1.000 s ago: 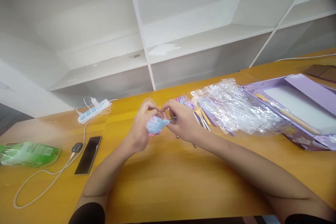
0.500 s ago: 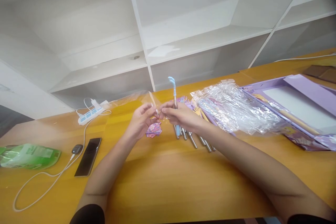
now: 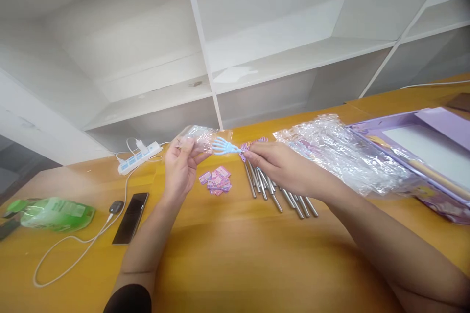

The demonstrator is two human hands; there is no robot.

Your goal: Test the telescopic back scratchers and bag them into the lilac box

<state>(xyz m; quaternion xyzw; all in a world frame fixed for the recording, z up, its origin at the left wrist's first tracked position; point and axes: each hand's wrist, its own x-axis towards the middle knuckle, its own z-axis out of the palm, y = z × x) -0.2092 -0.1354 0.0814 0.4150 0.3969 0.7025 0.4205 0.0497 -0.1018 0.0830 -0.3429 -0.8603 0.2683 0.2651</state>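
My left hand (image 3: 180, 168) holds a small clear plastic sleeve (image 3: 200, 137) above the wooden table. A light blue claw-shaped head (image 3: 223, 146) on a thin stick points into the sleeve's mouth, and my right hand (image 3: 279, 166) grips that stick. Beneath my right hand several more such sticks with metal handles (image 3: 279, 198) lie side by side, their purple and orange heads partly hidden by my fingers. A small heap of pink and purple tags (image 3: 217, 180) rests on the table between my hands.
A pile of crumpled clear wrappers (image 3: 330, 151) and an open purple box (image 3: 422, 146) are at the right. At the left lie a black phone (image 3: 130, 217), a white power strip (image 3: 139, 158) with a cable and a green packet (image 3: 55, 214). White shelves stand behind the table.
The blue-headed stick, upright half a second ago, now lies level with its head at the sleeve. My hands have drifted apart, and the camera view has shifted slightly.
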